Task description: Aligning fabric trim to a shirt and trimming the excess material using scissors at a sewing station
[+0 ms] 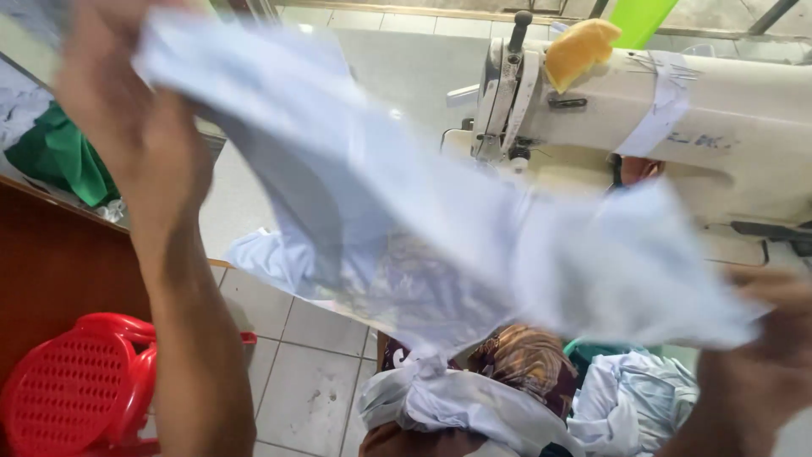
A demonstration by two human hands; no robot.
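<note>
My left hand is raised high, gripping one end of a pale blue cloth, while my right hand, low at the edge, pinches the other end, so the piece hangs stretched and blurred between them. Behind it stands a cream sewing machine with a yellow sponge on top. Below lie bundled pale garments, a red plastic stool and green fabric.

Tiled floor, red plastic stool, daylight.
</note>
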